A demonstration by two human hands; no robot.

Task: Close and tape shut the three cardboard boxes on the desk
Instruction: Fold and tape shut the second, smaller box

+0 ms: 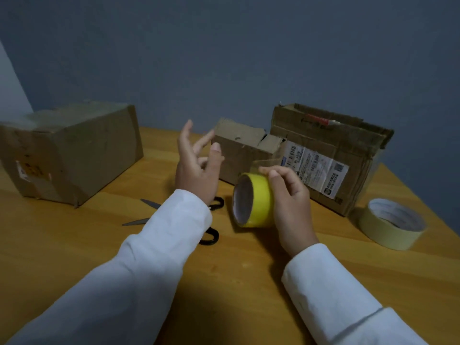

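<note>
On the wooden tabletop (74, 245), a closed cardboard box (72, 150) is sitting far left. The left hand (196, 165) is hovering, its grip apart and empty. The right hand (288, 195) is clamping a light, rigid yellow tape roll (254, 200) by its rim, near two unsealed boxes (323, 155).

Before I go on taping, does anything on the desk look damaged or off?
Yes. The small middle box has a torn, ragged top flap with a notch ripped out. The right box has frayed upper edges and stands open. The scissors lie splayed open under the left forearm.
</note>
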